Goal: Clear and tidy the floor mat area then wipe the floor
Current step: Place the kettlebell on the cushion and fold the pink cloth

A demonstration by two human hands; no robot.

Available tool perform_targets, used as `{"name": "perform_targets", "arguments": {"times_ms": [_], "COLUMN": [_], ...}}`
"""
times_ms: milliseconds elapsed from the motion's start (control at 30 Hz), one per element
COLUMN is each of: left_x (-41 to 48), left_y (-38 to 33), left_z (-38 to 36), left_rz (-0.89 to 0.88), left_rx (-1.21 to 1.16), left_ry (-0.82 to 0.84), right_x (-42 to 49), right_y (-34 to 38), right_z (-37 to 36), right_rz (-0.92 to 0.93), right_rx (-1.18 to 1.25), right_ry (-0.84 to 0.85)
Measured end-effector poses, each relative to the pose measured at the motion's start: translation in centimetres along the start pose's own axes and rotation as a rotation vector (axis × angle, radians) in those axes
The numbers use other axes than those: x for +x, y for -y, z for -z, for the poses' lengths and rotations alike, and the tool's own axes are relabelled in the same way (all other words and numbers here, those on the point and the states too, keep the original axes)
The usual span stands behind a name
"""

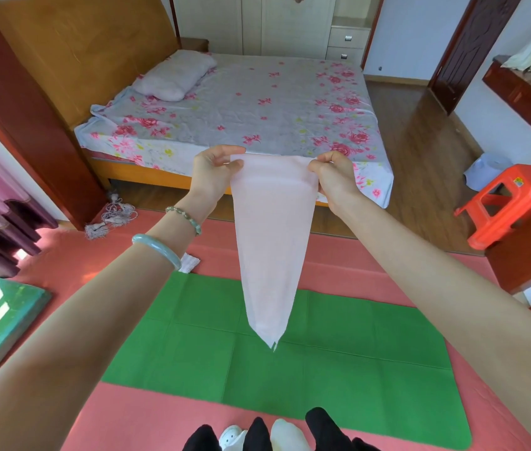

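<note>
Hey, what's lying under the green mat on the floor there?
The green mat lies on a larger pink mat, which shows around its edges. Whatever lies between them, or beneath the pink one there, is covered.

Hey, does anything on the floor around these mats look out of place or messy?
Two things. A loose tangle of tasselled cords lies on the floor beside the near left corner of the bed, and a small white cloth lies stray on the pink mat, just beyond the far left corner of the green mat.
</note>
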State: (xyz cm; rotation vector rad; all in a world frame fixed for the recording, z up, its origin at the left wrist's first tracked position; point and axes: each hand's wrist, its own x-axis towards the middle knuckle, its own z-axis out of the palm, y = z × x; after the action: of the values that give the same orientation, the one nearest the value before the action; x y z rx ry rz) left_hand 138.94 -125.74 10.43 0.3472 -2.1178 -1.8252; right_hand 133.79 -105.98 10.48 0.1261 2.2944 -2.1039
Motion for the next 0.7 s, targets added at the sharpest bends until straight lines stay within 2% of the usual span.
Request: {"name": "perform_targets", "arguments": {"times_ms": [133,300,467,700], "left_x": [0.2,0.4,0.3,0.3], "left_y": [-0.2,-0.6,-0.8,0.1], "left_z": [-0.4,-0.3,-0.5,-1.1], "left_rz": [-0.006,0.233,0.321,0.393], "left_rx": [0.023,-0.217,-0.24,-0.192], "left_ry": [-0.014,0.05,0.052,-0.002], "right_x": [0.1,-0.4,-1.2,-1.4], "right_y": [-0.3,-0.7,-0.5,-0.2], "right_z": [0.2,0.3,0.2,0.4], "right_rz": [0.012,-0.116,-0.266,-0.208], "right_rx": [0.025,0.216,0.382,0.274], "right_ry": [0.004,-0.011,0.021,0.018]}}
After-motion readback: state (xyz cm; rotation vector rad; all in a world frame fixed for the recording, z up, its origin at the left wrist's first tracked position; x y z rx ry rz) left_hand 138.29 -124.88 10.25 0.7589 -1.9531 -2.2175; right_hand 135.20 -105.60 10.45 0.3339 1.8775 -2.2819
